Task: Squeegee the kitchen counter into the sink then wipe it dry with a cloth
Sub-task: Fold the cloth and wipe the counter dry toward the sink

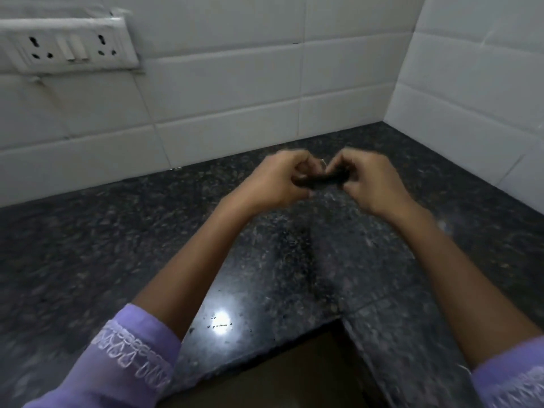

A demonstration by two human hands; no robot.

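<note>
Both my hands are raised over the dark speckled granite counter [88, 254] near its back corner. My left hand [276, 181] and my right hand [368, 184] each pinch one end of a small dark object [323, 179] held between them; it is blurred and I cannot tell what it is. Fingers of both hands are curled around it. No squeegee, cloth or sink is in view.
White tiled walls [235, 83] meet at the back right corner. A white socket and switch plate [67, 45] sits on the wall at upper left. The counter's front edge makes an inner corner [338, 319] near me, with a dark gap below it.
</note>
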